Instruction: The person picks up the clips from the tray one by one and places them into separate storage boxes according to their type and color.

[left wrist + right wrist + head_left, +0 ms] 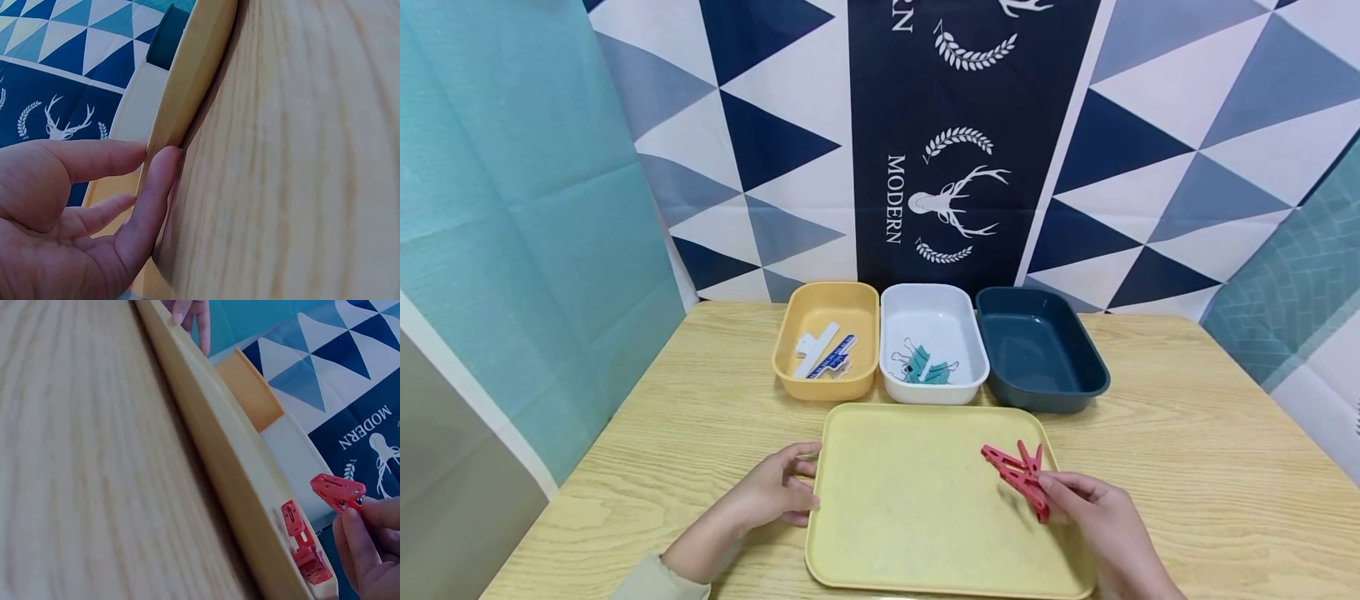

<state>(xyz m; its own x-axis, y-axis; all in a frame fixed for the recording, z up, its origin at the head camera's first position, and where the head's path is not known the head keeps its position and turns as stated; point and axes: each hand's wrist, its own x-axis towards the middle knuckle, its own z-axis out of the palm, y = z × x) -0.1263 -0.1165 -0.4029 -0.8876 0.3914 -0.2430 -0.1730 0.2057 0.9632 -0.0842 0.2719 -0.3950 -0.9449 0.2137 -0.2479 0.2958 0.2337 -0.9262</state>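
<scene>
My right hand pinches a red clothespin between thumb and fingertips, raised above the right side of the yellow tray. Just under it, red plastic of the same kind, a clothespin, lies on the tray by the rim. From the head they overlap, so how many lie there I cannot tell. At the tray's left edge is my left hand, its fingertips touching the rim and outer side, fingers spread and only slightly bent.
Behind the tray stand three bins side by side. The yellow bin has bulldog-style clips, white and blue; the white bin holds teal binder clips. The dark blue bin is at right. Wooden tabletop surrounds them.
</scene>
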